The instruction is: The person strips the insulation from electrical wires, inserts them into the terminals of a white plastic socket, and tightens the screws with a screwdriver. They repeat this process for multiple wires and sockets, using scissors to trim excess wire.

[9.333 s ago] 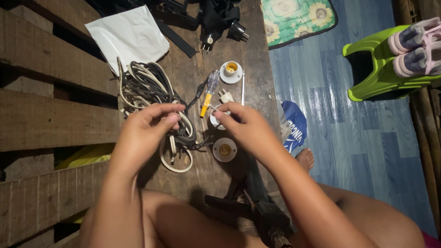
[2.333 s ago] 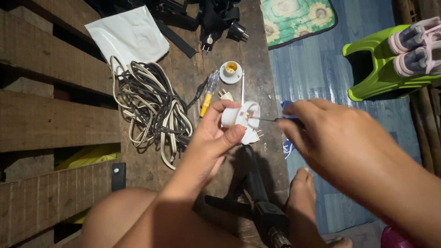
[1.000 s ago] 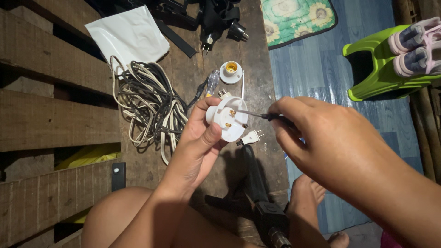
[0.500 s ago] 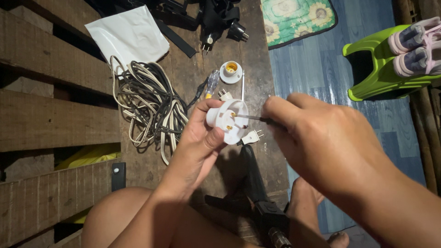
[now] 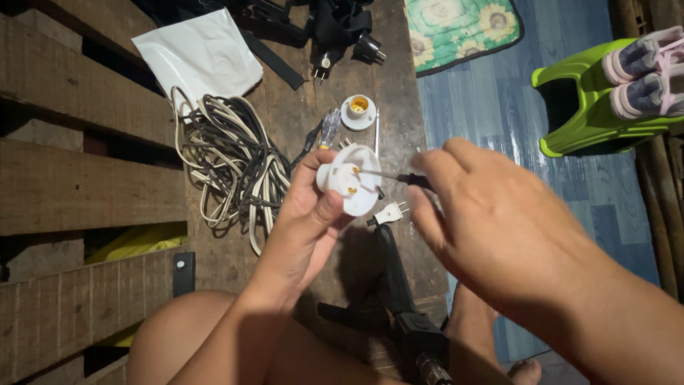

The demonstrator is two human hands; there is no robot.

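Over the wooden platform (image 5: 285,107): both hands work above the dark planks, beside the blue floor (image 5: 499,128).
Left hand (image 5: 313,214): closed around a white round lamp socket (image 5: 349,187), thumb across its lower rim, open face turned up toward the camera, brass contacts visible inside.
Right hand (image 5: 491,207): fingers pinched narrow on the dark handle of a small screwdriver (image 5: 388,175), whose thin shaft reaches into the socket's face.
Nearby: a second white lamp socket (image 5: 358,111) lies on the planks above; a tangled coil of white and black cable (image 5: 228,164) to the left; a white two-pin plug (image 5: 389,212) just under the held socket; a white plastic bag (image 5: 199,57) further up.
Risk: the tip looks lightly seated, so it could skid off the small screw and scratch the contacts or jab the left thumb; a freed screw might drop through the gaps between planks.
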